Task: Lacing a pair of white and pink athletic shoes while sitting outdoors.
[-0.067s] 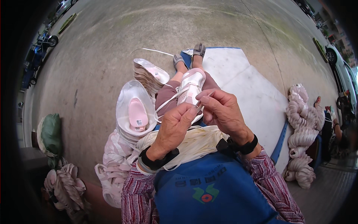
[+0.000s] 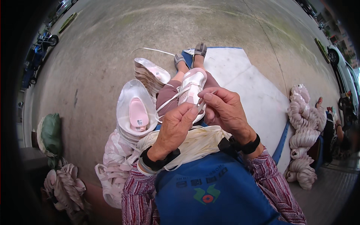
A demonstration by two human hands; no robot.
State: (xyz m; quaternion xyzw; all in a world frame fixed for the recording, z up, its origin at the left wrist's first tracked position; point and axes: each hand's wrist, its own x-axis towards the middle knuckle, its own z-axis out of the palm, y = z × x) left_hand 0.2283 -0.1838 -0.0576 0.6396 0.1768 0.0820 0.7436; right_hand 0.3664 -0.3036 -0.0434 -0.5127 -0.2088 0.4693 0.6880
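A white and pink shoe upper [image 2: 190, 87] lies across my lap, its toe pointing away from me, with a white shoelace [image 2: 171, 100] strung through its front. Just above its near end both hands meet. My left hand [image 2: 173, 125] pinches the lace between thumb and forefinger. My right hand [image 2: 225, 110] grips a short stretch of the same lace, thumb against forefinger, close to the left fingertips. The lace's very tip is too small to make out. Below the hands, a thick bundle of cream laces [image 2: 197, 144] rests on my blue apron [image 2: 213, 187].
Left of my lap stand nested white shoe uppers with a pink insole [image 2: 138, 112], and another stack [image 2: 152, 73] beyond them. A white board [image 2: 240, 86] lies to the right. Bundled uppers [image 2: 302, 138] are piled at the far right; a green sack [image 2: 50, 135] sits at far left.
My right hand has shifted very slightly, its fingers turning a little at the lace. My left hand and the shoe upper stay almost where they were.
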